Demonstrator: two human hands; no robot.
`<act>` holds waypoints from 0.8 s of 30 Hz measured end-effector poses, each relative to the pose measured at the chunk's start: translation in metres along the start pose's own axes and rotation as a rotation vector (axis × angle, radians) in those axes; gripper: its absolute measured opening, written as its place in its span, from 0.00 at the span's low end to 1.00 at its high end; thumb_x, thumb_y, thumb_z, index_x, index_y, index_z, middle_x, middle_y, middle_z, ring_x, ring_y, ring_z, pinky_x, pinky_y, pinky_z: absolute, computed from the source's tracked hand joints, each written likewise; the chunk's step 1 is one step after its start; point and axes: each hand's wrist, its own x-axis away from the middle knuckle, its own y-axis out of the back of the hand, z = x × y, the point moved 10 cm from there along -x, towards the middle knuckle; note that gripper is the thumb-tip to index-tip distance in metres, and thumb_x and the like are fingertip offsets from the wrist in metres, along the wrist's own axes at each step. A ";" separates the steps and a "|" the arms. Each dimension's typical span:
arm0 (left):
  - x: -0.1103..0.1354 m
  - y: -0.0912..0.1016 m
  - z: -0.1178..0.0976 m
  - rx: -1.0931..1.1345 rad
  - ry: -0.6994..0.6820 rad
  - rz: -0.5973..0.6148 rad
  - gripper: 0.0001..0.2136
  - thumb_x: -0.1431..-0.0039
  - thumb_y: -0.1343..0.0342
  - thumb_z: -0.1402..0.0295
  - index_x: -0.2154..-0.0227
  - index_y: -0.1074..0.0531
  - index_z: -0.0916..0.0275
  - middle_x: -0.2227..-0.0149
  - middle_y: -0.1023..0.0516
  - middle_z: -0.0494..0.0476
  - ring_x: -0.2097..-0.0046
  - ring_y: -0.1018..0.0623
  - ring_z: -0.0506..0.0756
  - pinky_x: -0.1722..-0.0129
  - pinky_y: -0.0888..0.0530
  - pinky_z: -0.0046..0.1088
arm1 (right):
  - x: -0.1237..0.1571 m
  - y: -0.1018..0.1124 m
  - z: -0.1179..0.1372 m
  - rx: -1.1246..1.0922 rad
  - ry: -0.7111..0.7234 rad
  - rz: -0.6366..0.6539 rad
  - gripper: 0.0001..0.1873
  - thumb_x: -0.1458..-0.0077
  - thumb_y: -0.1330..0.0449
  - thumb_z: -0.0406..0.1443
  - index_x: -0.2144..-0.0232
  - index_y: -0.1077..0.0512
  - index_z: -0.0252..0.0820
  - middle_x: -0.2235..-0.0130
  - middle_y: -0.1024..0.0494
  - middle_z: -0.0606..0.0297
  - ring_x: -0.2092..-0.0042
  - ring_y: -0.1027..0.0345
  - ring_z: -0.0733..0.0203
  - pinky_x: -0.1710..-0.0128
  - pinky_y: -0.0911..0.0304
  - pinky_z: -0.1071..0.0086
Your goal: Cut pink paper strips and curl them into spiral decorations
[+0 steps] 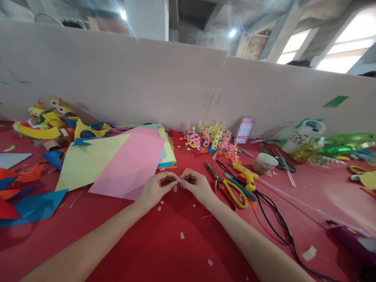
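My left hand (157, 188) and my right hand (197, 187) meet above the red table, fingertips almost touching. Between them is a tiny piece of pink paper (178, 179), pinched from both sides; its exact shape is too small to make out. Sheets of pink paper (132, 164) and pale yellow paper (85, 160) lie just left of my left hand. Scissors with red and yellow handles (227, 188) rest to the right of my right hand. Behind the hands stand several curled pink and yellow paper pieces on small discs (213, 137).
A yellow glue gun (246, 174) with a black cord lies right, near a paper cup (264, 163). Further right are a white container (304, 137) and green plastic bottles (346, 143). Colourful paper crafts (48, 117) sit far left. A white partition (117, 78) runs along the back.
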 end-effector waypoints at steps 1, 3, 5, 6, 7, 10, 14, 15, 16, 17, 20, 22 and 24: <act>0.000 0.001 0.000 0.008 0.003 -0.006 0.04 0.48 0.45 0.69 0.70 0.29 0.62 0.74 0.26 0.49 0.72 0.26 0.50 0.64 0.27 0.30 | 0.000 0.000 -0.001 -0.011 -0.010 0.004 0.09 0.61 0.35 0.38 0.76 0.30 0.41 0.76 0.28 0.70 0.74 0.36 0.67 0.72 0.39 0.72; -0.001 0.002 0.000 0.030 0.015 -0.018 0.04 0.49 0.44 0.68 0.71 0.29 0.62 0.73 0.26 0.49 0.73 0.26 0.49 0.65 0.27 0.30 | 0.000 -0.001 -0.002 -0.047 -0.027 0.018 0.10 0.61 0.34 0.39 0.76 0.29 0.41 0.75 0.28 0.70 0.74 0.36 0.67 0.71 0.39 0.72; -0.001 0.004 0.000 0.047 0.030 -0.028 0.04 0.49 0.44 0.67 0.71 0.29 0.62 0.72 0.25 0.50 0.72 0.25 0.50 0.66 0.27 0.29 | 0.000 -0.003 -0.004 -0.100 -0.047 0.032 0.10 0.60 0.34 0.40 0.75 0.28 0.41 0.74 0.27 0.69 0.74 0.35 0.68 0.69 0.38 0.72; -0.001 0.005 0.000 0.053 0.038 -0.034 0.05 0.49 0.44 0.67 0.70 0.29 0.62 0.72 0.25 0.51 0.72 0.25 0.50 0.66 0.27 0.29 | 0.001 -0.003 -0.005 -0.126 -0.057 0.034 0.10 0.60 0.34 0.40 0.74 0.27 0.41 0.74 0.26 0.69 0.73 0.34 0.68 0.68 0.37 0.72; -0.001 0.006 0.000 0.058 0.044 -0.043 0.05 0.49 0.44 0.67 0.70 0.28 0.62 0.71 0.24 0.51 0.71 0.25 0.50 0.66 0.27 0.29 | 0.001 -0.003 -0.006 -0.145 -0.067 0.033 0.10 0.60 0.34 0.40 0.73 0.27 0.41 0.73 0.26 0.69 0.73 0.34 0.68 0.68 0.37 0.72; -0.001 0.008 0.001 0.062 0.058 -0.069 0.06 0.50 0.43 0.66 0.70 0.28 0.62 0.70 0.24 0.52 0.69 0.24 0.51 0.65 0.27 0.30 | 0.001 -0.002 -0.007 -0.149 -0.078 0.023 0.11 0.61 0.34 0.40 0.73 0.27 0.42 0.73 0.26 0.69 0.72 0.34 0.68 0.68 0.37 0.72; 0.000 0.008 0.000 0.070 0.062 -0.083 0.05 0.51 0.43 0.66 0.71 0.28 0.62 0.70 0.23 0.51 0.69 0.25 0.52 0.64 0.27 0.30 | 0.000 -0.001 -0.005 -0.075 -0.055 0.019 0.11 0.61 0.34 0.40 0.75 0.29 0.41 0.74 0.28 0.70 0.73 0.35 0.67 0.70 0.38 0.72; 0.000 0.007 -0.001 0.076 0.060 -0.074 0.05 0.50 0.43 0.66 0.71 0.28 0.62 0.70 0.24 0.51 0.70 0.25 0.51 0.65 0.27 0.30 | 0.000 -0.001 -0.004 -0.056 -0.046 0.019 0.11 0.61 0.34 0.40 0.76 0.29 0.41 0.75 0.28 0.70 0.74 0.36 0.68 0.71 0.39 0.72; 0.000 0.005 -0.001 0.082 0.058 -0.057 0.05 0.50 0.43 0.66 0.71 0.28 0.62 0.71 0.24 0.50 0.71 0.25 0.51 0.65 0.27 0.30 | -0.001 -0.002 -0.003 -0.037 -0.036 0.020 0.11 0.60 0.35 0.41 0.76 0.30 0.41 0.75 0.29 0.70 0.75 0.37 0.68 0.72 0.39 0.72; 0.000 0.003 -0.002 0.087 0.056 -0.036 0.05 0.50 0.43 0.66 0.71 0.28 0.62 0.73 0.24 0.50 0.72 0.26 0.50 0.66 0.28 0.30 | -0.001 -0.002 -0.002 -0.017 -0.027 0.020 0.11 0.60 0.35 0.41 0.77 0.30 0.41 0.76 0.30 0.70 0.75 0.37 0.68 0.72 0.40 0.72; 0.000 -0.001 0.000 0.082 0.058 0.006 0.05 0.49 0.44 0.67 0.71 0.29 0.63 0.76 0.26 0.49 0.74 0.26 0.50 0.69 0.28 0.29 | -0.001 -0.001 -0.001 0.058 -0.007 0.014 0.09 0.59 0.38 0.40 0.78 0.32 0.41 0.78 0.31 0.71 0.77 0.39 0.68 0.74 0.41 0.72; 0.001 -0.001 0.001 0.054 0.052 0.009 0.05 0.49 0.44 0.67 0.70 0.28 0.63 0.76 0.25 0.50 0.73 0.26 0.50 0.68 0.28 0.29 | 0.000 0.000 0.000 0.122 0.012 -0.001 0.08 0.59 0.39 0.39 0.78 0.33 0.41 0.78 0.31 0.71 0.76 0.39 0.67 0.74 0.41 0.72; 0.001 -0.001 0.001 0.019 0.043 0.014 0.06 0.49 0.44 0.67 0.69 0.28 0.63 0.76 0.25 0.51 0.73 0.26 0.51 0.67 0.27 0.30 | 0.001 0.001 0.003 0.189 0.039 -0.019 0.07 0.58 0.40 0.38 0.79 0.34 0.41 0.78 0.31 0.70 0.76 0.38 0.67 0.74 0.42 0.72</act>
